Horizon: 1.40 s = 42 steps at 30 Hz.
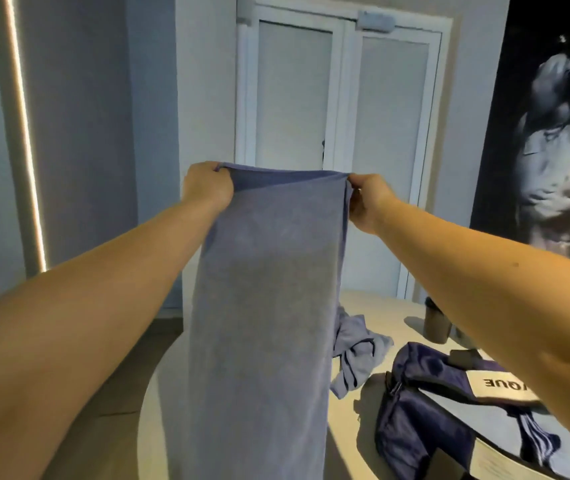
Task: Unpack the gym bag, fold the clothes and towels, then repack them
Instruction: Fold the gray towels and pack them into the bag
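Two hands hold a blue towel [266,306] up by its top edge; the left hand [207,185] curls its fingers round the top left corner; the right hand [368,202] pinches the top right corner between thumb and fingers; the towel hangs straight down, long and narrow, over a round pale table [387,306]. Just right of the towel lies a crumpled light-blue garment [356,348]; farther right, a dark blue gym bag [422,393] and a dark cup [436,323]. Behind the towel stands a white double door [339,133]; well left of the towel, a lit strip [25,133] runs down the wall.
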Tool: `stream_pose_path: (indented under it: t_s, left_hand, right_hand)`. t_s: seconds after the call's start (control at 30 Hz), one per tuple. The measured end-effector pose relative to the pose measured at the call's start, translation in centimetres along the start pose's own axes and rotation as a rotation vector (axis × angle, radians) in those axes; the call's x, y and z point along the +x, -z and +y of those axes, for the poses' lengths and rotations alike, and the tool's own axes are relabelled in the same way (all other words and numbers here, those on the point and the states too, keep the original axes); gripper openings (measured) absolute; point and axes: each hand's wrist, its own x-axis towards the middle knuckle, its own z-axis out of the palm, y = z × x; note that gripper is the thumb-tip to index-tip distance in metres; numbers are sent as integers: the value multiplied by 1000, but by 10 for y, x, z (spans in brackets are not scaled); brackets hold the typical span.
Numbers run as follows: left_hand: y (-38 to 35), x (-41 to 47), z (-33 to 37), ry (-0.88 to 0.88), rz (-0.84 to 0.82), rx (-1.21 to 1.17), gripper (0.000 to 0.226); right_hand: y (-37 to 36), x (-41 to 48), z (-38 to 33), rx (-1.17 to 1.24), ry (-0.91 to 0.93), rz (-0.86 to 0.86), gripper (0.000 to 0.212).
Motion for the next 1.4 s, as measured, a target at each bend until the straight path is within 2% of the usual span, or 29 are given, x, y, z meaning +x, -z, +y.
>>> stream_pose_path:
  t_s: [0.17, 0.3, 0.4, 0.53, 0.6, 0.67, 0.7, 0.73, 0.8, 0.83, 0.9, 0.97, 1.07, 1.13, 1.2, 1.27, 1.4]
  left_hand:
    - [-53, 5, -85, 58, -93, 69, 32]
    - [-93, 9, -146, 140, -120, 72, 32]
    - [-117, 1, -191, 164, -175, 113, 32]
    - [-147, -19, -264, 205, -366, 157, 32]
    - [-163, -34, -296, 289, -401, 213, 32]
    - [-172, -53, -323, 355, -393, 335, 34]
    - [-171, -65, -334, 326, -447, 379, 34]
    - [-168, -76, -346, 279, -516, 413, 34]
    - [-157, -95, -362, 244, -627, 444, 30]
    - [-150, -102, -368, 235, -662, 458, 27]
    - [-140, -114, -371, 217, -719, 482, 26]
    - [-126, -125, -364, 204, -744, 488, 44]
    - [-99, -144, -353, 217, -722, 428, 51]
    - [-76, -163, -346, 230, -705, 409, 55]
    - [-50, -189, -340, 230, -678, 393, 57]
    - [-21, -219, -333, 193, -650, 389, 53]
    - [30, -275, -320, 57, -589, 408, 32]
  right_hand:
    - [18, 56, 71, -126, -58, 154, 20]
    - [26, 95, 128, -249, -79, 263, 5]
    - [35, 117, 175, -296, -40, 305, 9]
    - [57, 130, 246, -461, -64, 348, 21]
    - [67, 133, 283, -659, -151, 314, 21]
    - [77, 130, 310, -994, -219, 254, 36]
    - [80, 122, 323, -1165, -227, 207, 43]
    - [81, 109, 333, -1271, -243, 147, 42]
    - [87, 98, 349, -1365, -285, 41, 20]
    - [91, 88, 356, -1352, -329, 17, 11]
    - [97, 70, 367, -1289, -352, 25, 12]
    - [98, 51, 367, -1226, -279, 33, 10]
    - [86, 6, 358, -1203, -150, -9, 19]
    - [78, -38, 350, -1131, -142, -73, 30]
    - [74, -83, 346, -1139, -149, -166, 22]
    - [76, -124, 343, -1143, -139, -233, 10]
    - [88, -190, 327, -1139, -84, -230, 8]
